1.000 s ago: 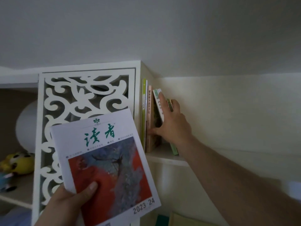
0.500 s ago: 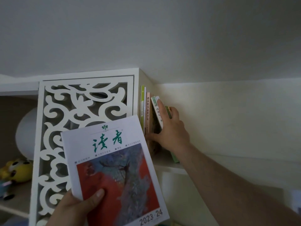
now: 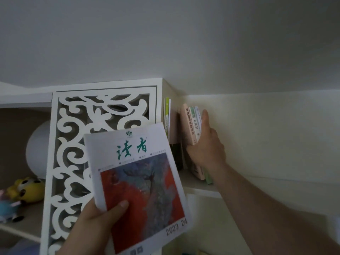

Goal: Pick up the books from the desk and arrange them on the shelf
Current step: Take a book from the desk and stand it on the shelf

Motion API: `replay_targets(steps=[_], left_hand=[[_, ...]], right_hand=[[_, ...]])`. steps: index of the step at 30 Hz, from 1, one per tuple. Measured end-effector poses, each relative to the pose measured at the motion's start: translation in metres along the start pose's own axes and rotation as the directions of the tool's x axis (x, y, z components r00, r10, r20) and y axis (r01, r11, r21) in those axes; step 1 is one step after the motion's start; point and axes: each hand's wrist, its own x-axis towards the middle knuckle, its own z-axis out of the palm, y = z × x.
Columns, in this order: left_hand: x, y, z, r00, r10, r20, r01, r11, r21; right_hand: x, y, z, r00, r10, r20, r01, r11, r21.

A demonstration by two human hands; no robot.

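We are holding a magazine (image 3: 139, 183) in our left hand (image 3: 95, 227); our right hand (image 3: 206, 151) is gripping shelf books (image 3: 193, 126) at two o'clock, so some are shelved.

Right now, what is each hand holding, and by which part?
The left hand grips the magazine at its lower left corner, thumb on the cover. The right hand holds a few upright books around their lower spines.

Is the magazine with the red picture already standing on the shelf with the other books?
No, the left hand holds the magazine in front of the shelf, while the right hand grips some shelved books.
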Motion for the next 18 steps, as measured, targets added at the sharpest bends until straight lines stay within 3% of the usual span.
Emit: replay_targets(steps=[4, 9, 15, 18], left_hand=[[0.009, 0.023, 0.038, 0.988, 0.128, 0.087, -0.143, 0.972, 0.187], [0.032, 0.055, 0.104, 0.921, 0.363, 0.143, -0.390, 0.840, 0.378], [0.082, 0.032, 0.163, 0.793, 0.590, 0.150, -0.564, 0.619, 0.547], [0.098, 0.006, 0.179, 0.812, 0.547, 0.205, -0.561, 0.633, 0.533]], right_hand=[[0.006, 0.015, -0.024, 0.996, 0.078, -0.031, -0.075, 0.993, 0.095], [-0.019, 0.040, -0.047, 0.979, 0.192, -0.071, -0.171, 0.957, 0.236], [-0.039, 0.040, -0.037, 0.988, 0.138, -0.075, -0.133, 0.989, 0.060], [-0.039, 0.039, -0.034, 0.987, 0.123, -0.099, -0.120, 0.992, 0.035]])
